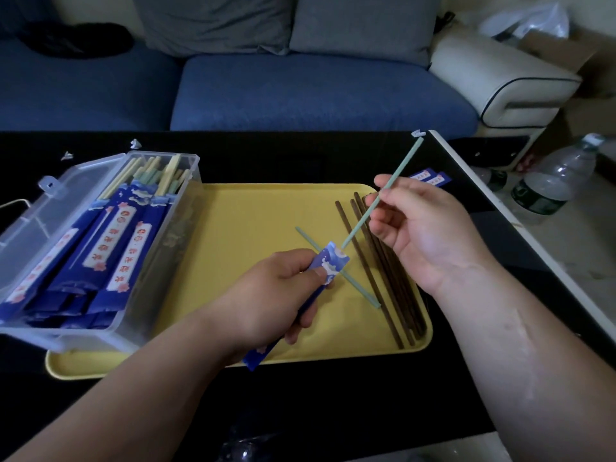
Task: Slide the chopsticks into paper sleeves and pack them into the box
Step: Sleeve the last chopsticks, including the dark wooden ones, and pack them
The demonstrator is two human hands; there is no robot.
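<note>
My left hand point(280, 295) grips a blue patterned paper sleeve point(328, 261) above the yellow tray point(253, 211), its open end pointing up and right. My right hand point(420, 228) pinches a pale green chopstick point(393, 180) that slants down to the left, its tip right at the sleeve's mouth. A second green chopstick point(361, 290) lies flat on the tray under the sleeve. Several dark brown chopsticks point(383, 278) lie along the tray's right side. The clear plastic box point(156, 261) at the left holds several sleeved chopsticks.
Spare blue sleeves point(430, 178) lie on the black table behind my right hand. The table's white edge point(500, 211) runs along the right, with plastic bottles point(553, 181) on the floor beyond. A blue sofa point(300, 91) stands behind the table.
</note>
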